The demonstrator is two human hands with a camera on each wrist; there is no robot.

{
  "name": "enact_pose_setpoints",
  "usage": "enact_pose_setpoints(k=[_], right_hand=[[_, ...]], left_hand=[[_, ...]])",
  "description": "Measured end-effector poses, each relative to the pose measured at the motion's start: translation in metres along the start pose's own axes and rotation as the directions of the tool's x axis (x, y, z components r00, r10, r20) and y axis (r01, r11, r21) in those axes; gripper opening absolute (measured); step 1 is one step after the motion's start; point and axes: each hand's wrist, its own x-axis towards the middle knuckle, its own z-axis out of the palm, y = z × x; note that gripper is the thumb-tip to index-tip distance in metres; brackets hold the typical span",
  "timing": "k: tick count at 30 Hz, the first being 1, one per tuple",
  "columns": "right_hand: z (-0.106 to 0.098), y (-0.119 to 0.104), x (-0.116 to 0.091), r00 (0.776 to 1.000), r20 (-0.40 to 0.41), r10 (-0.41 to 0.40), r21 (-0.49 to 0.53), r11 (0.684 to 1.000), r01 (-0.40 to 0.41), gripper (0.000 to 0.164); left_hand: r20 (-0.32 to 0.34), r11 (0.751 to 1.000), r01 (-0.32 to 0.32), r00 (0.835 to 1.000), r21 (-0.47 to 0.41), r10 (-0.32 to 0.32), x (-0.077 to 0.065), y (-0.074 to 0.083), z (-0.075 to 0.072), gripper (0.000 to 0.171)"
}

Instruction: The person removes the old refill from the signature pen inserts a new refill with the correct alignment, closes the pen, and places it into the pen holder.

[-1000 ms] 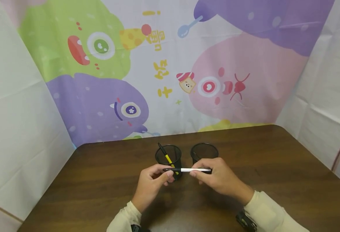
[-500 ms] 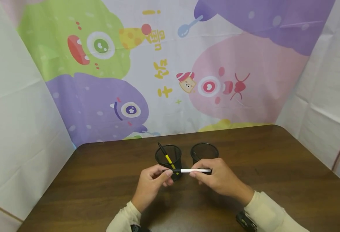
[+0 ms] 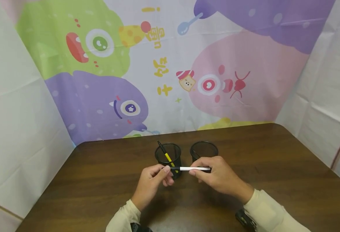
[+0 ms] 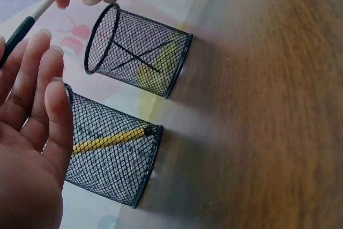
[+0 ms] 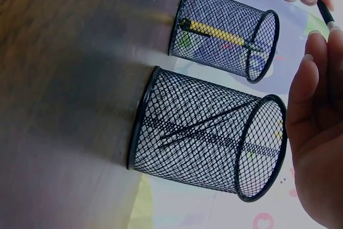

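Note:
A marker pen (image 3: 185, 169) with a white barrel and black cap lies level between both hands in the head view. My left hand (image 3: 149, 185) pinches the black cap end between thumb and fingers. On the white barrel, my right hand (image 3: 220, 175) grips with thumb and fingertips. Just behind the hands stand two black mesh pen cups. The left cup (image 4: 107, 178) holds a yellow pen (image 3: 168, 157) with a black end, leaning left. Inside the right cup (image 5: 209, 172) thin dark lines show through the mesh, too unclear to name; the right hand hides its front in the head view.
Both cups stand on a brown wooden table (image 3: 94, 180). A cartoon-printed cloth (image 3: 170, 112) hangs behind the table's back edge. White cloth walls (image 3: 19, 106) close in the left and right sides.
The left thumb has shifted slightly left and up along the black cap, baring more of it near the barrel. The right hand keeps its grip. The head view has tilted slightly.

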Motion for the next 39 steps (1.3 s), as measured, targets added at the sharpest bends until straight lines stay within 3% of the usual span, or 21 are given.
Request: enact_pose_setpoints(k=[7,15,30,39], right_hand=[[-0.002,0.008,-0.003,1.000,0.016,0.023,0.011,1.000,-0.023,0.005],[-0.005,0.008,0.005,1.000,0.016,-0.001,-0.008,1.000,0.001,0.005],[-0.001,0.013,0.000,1.000,0.022,-0.019,-0.020,1.000,0.019,0.006],[0.001,0.016,-0.003,0.999,0.022,-0.050,-0.001,0.999,0.050,0.007]], left_hand=[[0.012,0.997,-0.054,0.998,-0.047,0.055,0.000,-0.001,-0.002,0.023],[0.017,0.994,-0.106,0.994,-0.009,0.106,0.006,-0.001,-0.004,0.025],[0.014,1.000,-0.002,1.000,-0.025,0.002,0.000,0.000,-0.004,0.019],[0.026,1.000,0.025,0.999,0.011,-0.025,-0.001,-0.005,-0.004,0.029]])
